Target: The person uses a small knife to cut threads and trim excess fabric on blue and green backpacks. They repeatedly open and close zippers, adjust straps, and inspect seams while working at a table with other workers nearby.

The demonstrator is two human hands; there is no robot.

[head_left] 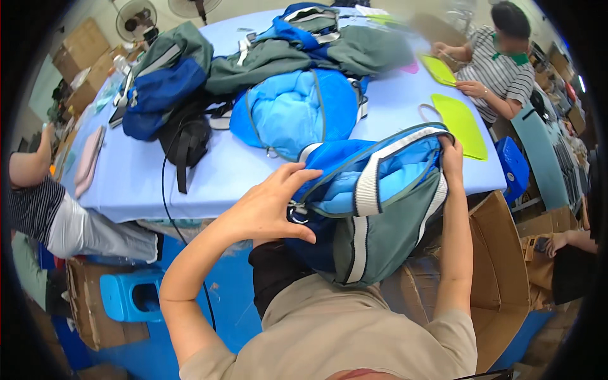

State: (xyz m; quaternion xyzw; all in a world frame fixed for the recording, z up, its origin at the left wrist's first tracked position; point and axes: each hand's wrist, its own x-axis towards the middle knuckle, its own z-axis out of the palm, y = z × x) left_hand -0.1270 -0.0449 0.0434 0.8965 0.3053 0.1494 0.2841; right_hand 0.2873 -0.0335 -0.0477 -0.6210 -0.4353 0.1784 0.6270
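Right hand [451,158]: grasping. The upper rim of the travel bag is gripped at its right end.

Left hand [269,199]: fingers splayed, thumb held well apart from forefinger in a C-shape at the bag's left end. No grasp is shown; whether the bag is touched cannot be told.

Travel bag [380,253], soft, grey-green and blue, pale webbing straps: held tilted in front of the torso, at the table's near edge. The rim is apparently kept raised by the right hand because the limp fabric would otherwise sag; the lower part is seemingly supported by the body.

Placed about the travel bag:
- Table [139,183], cloth-covered: beyond it.
- Light-blue padded bag [285,111]: just beyond, to the left, probably laid within reach.
- Grey-green and navy bag [168,88]: farther left.
- Black strap [182,158]: left, draped over the table's near side.
- Lime-green piece [459,126]: beyond, to the right; perhaps laid flat to avoid creasing.
- Co-worker [506,69]: farther right; a second lime-green piece [437,69] is held in two hands.
- Cardboard box [500,253]: right, below table height.
- Blue stool [130,296]: left, on the floor.
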